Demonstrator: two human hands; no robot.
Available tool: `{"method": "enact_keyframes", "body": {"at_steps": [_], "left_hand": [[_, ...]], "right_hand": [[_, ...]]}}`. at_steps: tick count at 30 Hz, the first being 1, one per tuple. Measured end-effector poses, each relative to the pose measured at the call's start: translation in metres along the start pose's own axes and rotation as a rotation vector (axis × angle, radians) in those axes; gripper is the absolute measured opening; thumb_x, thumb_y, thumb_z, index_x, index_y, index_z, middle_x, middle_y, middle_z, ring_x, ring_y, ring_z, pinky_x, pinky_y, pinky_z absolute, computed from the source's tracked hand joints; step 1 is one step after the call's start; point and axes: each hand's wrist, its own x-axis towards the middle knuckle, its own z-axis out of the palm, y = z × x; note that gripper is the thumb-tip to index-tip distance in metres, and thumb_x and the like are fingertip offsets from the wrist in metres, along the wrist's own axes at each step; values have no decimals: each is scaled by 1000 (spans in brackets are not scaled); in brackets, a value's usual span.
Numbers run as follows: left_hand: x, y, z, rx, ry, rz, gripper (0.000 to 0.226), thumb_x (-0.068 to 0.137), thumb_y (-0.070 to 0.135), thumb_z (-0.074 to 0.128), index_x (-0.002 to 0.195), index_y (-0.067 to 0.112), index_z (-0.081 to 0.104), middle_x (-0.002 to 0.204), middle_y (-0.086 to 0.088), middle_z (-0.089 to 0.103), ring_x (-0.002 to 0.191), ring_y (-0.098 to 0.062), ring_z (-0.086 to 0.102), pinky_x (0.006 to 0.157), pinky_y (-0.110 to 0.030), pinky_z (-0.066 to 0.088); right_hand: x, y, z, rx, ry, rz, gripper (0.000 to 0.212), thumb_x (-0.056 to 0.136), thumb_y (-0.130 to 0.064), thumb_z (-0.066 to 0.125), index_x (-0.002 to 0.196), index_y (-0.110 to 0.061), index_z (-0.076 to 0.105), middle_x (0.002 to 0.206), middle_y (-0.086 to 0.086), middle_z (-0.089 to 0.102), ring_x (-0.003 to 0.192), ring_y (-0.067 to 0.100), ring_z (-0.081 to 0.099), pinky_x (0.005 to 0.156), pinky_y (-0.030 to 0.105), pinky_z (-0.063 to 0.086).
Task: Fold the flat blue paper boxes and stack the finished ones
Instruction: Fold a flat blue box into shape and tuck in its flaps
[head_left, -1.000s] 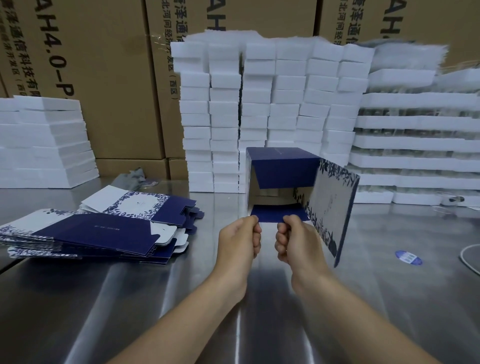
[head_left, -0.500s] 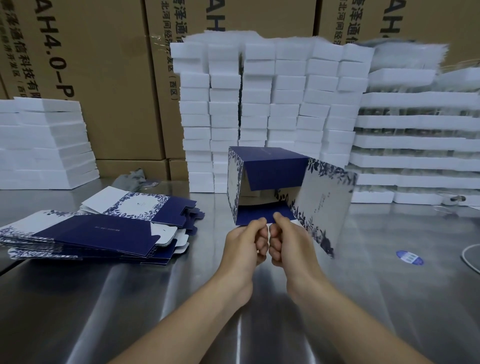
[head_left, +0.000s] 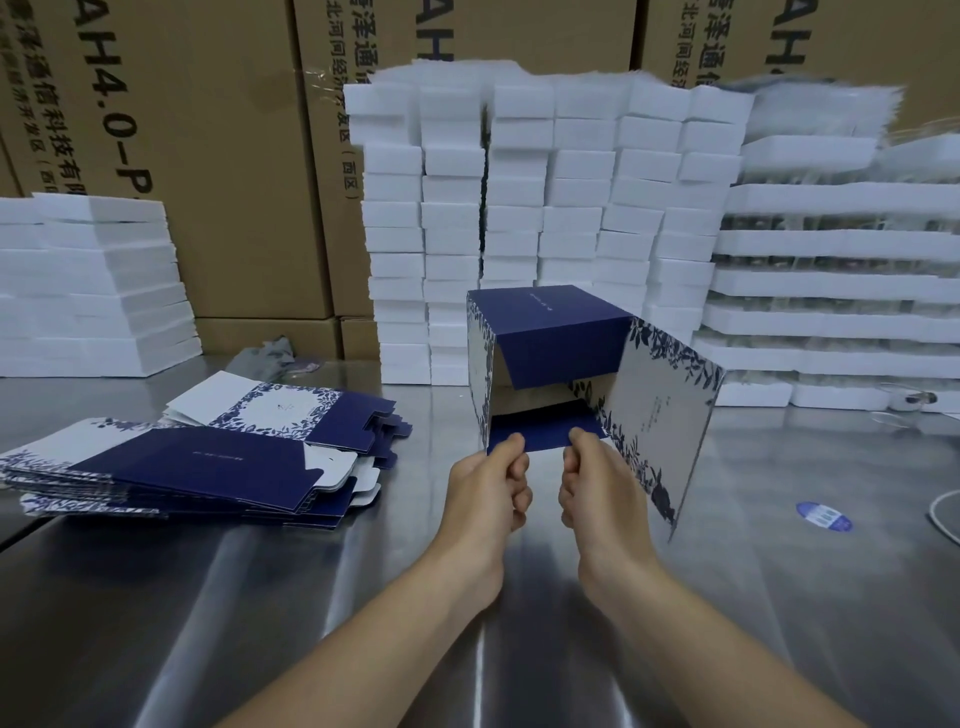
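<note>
Pinching the lower blue flap (head_left: 540, 434) with both hands, left hand (head_left: 491, 491) and right hand (head_left: 597, 488) closed on its edge, to steer it | half-formed box (head_left: 550, 332) held open-end toward me above the surface (head_left: 363, 597) | flat blanks (head_left: 197, 462) wait at left, within reach

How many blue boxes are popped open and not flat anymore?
1. The opened blue box is held over the metal table, its bottom flap pinched by the left hand and right hand. The flat boxes lie piled at left.
</note>
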Motion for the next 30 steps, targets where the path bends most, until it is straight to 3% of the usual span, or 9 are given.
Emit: {"method": "enact_keyframes", "body": {"at_steps": [3, 8, 12, 16, 18, 22, 25, 27, 30], "left_hand": [[1, 3, -1, -1, -29, -32, 39, 103, 32, 61, 68, 20, 48, 53, 6, 36, 49, -10, 38, 54, -27, 27], [1, 3, 0, -23, -21, -69, 45, 104, 46, 60, 66, 21, 56, 52, 7, 40, 49, -9, 41, 54, -25, 30], [3, 2, -1, 10, -17, -32, 45, 108, 39, 55, 66, 21, 56, 57, 5, 43, 48, -8, 42, 53, -24, 31], [3, 5, -4, -27, -7, -53, 47, 105, 43, 59, 63, 22, 56, 56, 5, 42, 48, -9, 42, 54, -25, 29], [3, 6, -5, -35, 4, -51, 45, 102, 47, 64, 66, 22, 55, 54, 6, 42, 48, -10, 42, 55, -26, 30], [3, 3, -5, 33, -65, -62, 42, 91, 54, 77, 62, 26, 63, 62, 4, 51, 55, -9, 50, 58, -26, 39], [4, -4, -2, 4, -124, -67, 44, 100, 39, 67, 58, 27, 69, 69, -1, 61, 70, -13, 60, 73, -31, 49], [6, -2, -4, -31, -132, -47, 39, 100, 38, 65, 63, 24, 70, 71, -3, 63, 74, -15, 61, 77, -34, 49], [7, 8, -9, -6, -106, -2, 42, 91, 48, 71, 59, 24, 57, 72, -5, 55, 70, -17, 58, 74, -33, 44]], "right_hand": [[7, 5, -1, 66, 102, 23, 41, 104, -48, 53, 73, -21, 48, 53, -12, 39, 41, 5, 34, 57, 32, 32], [13, 12, -2, 74, 125, -148, 38, 104, -36, 58, 69, -22, 47, 50, -16, 43, 49, 5, 38, 53, 24, 35], [16, 12, -2, 101, 130, -55, 41, 100, -53, 59, 70, -25, 51, 55, -14, 43, 43, 2, 39, 52, 25, 38], [18, 10, -5, 243, -57, 34, 36, 105, -37, 62, 76, -16, 59, 52, -6, 51, 38, 4, 44, 39, 16, 38], [18, 8, -6, 279, -102, 71, 32, 106, -27, 60, 78, -12, 61, 51, -4, 54, 37, 4, 47, 38, 15, 38], [13, 8, -2, 253, -144, 37, 35, 106, -24, 62, 74, -9, 58, 50, -1, 53, 38, 5, 49, 38, 16, 40], [9, 9, 2, 216, -189, -3, 38, 106, -23, 60, 71, -8, 59, 52, 3, 59, 41, 10, 55, 39, 18, 42], [11, 7, 2, 159, -235, -52, 38, 107, -29, 61, 74, -9, 64, 51, 0, 61, 40, 6, 55, 40, 17, 42], [19, -1, -6, -125, -419, -201, 45, 90, -62, 69, 64, -25, 71, 53, -7, 60, 46, 5, 52, 45, 18, 41]]}}
